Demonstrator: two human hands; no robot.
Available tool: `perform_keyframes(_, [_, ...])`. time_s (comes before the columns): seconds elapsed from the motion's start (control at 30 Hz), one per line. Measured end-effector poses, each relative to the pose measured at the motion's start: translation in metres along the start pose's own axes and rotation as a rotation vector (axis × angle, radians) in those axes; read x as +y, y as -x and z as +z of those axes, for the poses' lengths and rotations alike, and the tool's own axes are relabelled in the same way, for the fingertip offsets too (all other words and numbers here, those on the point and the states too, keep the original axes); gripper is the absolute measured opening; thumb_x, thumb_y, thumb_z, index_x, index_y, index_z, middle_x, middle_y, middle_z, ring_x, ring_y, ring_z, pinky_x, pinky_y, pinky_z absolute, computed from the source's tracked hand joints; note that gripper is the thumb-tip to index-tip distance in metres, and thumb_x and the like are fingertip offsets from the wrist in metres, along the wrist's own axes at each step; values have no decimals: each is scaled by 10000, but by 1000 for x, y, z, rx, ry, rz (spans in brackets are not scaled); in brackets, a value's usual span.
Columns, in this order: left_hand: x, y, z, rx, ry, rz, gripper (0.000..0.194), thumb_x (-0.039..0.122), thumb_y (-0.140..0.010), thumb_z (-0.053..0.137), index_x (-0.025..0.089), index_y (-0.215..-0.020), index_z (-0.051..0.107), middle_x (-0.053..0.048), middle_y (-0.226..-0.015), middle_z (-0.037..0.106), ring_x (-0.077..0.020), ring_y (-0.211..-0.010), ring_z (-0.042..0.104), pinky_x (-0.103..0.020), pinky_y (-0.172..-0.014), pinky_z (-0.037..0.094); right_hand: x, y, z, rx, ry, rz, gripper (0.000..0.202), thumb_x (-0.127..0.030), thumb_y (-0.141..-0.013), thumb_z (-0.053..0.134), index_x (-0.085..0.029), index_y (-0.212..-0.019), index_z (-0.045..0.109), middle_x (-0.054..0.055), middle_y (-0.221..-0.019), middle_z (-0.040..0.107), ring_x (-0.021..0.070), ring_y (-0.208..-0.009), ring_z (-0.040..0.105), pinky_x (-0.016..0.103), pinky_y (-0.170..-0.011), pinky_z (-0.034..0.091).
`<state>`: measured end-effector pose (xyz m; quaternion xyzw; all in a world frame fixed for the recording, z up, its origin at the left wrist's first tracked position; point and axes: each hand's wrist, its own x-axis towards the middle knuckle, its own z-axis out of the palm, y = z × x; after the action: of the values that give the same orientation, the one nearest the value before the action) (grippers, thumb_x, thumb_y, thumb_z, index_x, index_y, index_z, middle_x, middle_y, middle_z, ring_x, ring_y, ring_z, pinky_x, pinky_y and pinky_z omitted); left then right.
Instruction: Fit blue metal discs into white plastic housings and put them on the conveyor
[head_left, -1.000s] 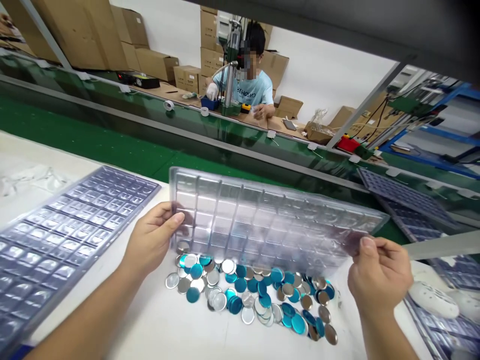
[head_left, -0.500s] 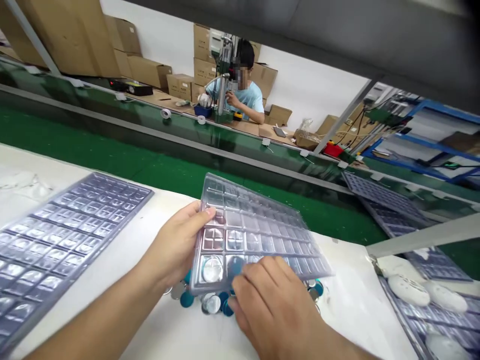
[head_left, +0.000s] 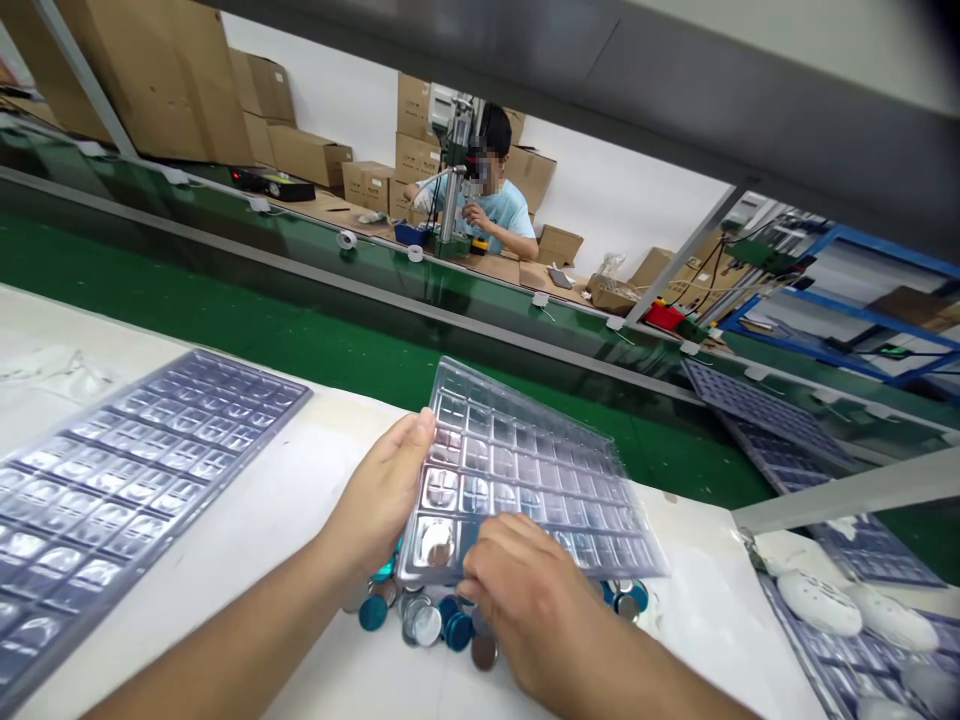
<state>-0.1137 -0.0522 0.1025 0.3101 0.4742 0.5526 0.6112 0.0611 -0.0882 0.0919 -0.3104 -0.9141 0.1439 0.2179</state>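
A clear plastic compartment tray (head_left: 540,455) is tilted up above the white table, its left edge gripped by my left hand (head_left: 390,475). My right hand (head_left: 525,590) is at the tray's front edge with its fingers curled in. What those fingers hold, if anything, is hidden. Round discs, some blue and some silver, lie in a loose pile under and in front of the tray, among them a silver disc (head_left: 427,626) and a blue disc (head_left: 373,612). A round shape shows in the tray's near-left compartment; whether it is a disc or a reflection I cannot tell.
On the left lies another clear compartment tray (head_left: 142,460). White rounded objects (head_left: 817,602) rest on a tray at the right. Beyond the table runs a green conveyor belt (head_left: 337,340), with a co-worker (head_left: 506,210) at a press behind it. A post (head_left: 855,485) stands at right.
The tray and my left hand have shifted slightly right, and the tray's near edge has changed its tilt. A dark disc now shows on the table just below my right hand.
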Motion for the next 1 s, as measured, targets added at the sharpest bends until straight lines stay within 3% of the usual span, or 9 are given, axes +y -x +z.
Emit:
perform_keyframes(0.17, [-10,-10,-5,-39,-22,43,372,588,-856,635,218,-891,651,2,-754,680,-164,-670,612,-246,-618,489,14,-3,-13,-99,-202,77,212,-117,-972,458,-212,-788,416,-3,-769,522,157,-712,466,278,-673,359])
perform_keyframes(0.4, [-17,-17,-10,-55,-38,96,427,646,-862,581,228,-917,651,-15,-870,708,-183,-759,648,-270,-701,513,25,-3,-24,-101,-383,135,218,-228,-1023,489,-225,-807,462,-28,-755,533,142,-717,494,250,-674,367])
perform_keyframes(0.57, [-19,-19,-9,-89,-35,104,421,637,-866,582,227,-926,652,-6,-834,682,-159,-695,614,-254,-638,501,31,-5,-27,-107,-429,176,230,-257,-1020,522,-219,-793,503,-31,-749,561,137,-719,526,238,-662,375])
perform_keyframes(0.67, [-18,-17,-4,-88,-17,89,377,608,-866,607,232,-850,617,24,-744,632,-146,-654,582,-239,-617,485,29,-4,-21,-92,-346,160,225,-235,-1017,515,-211,-794,503,-22,-745,560,143,-710,519,249,-658,371])
perform_keyframes(0.83, [-13,-12,6,-41,25,56,330,559,-877,618,240,-813,570,38,-709,608,-157,-641,568,-248,-626,470,16,0,-8,13,1,-13,116,-151,-973,484,-167,-929,590,38,-811,590,190,-735,490,321,-716,379])
perform_keyframes(1.0, [-10,-9,10,-22,37,60,323,552,-865,637,243,-808,564,35,-713,619,-175,-644,578,-263,-621,460,11,-3,-3,44,187,-91,190,-63,-909,452,-154,-822,595,38,-736,547,190,-667,439,325,-638,343])
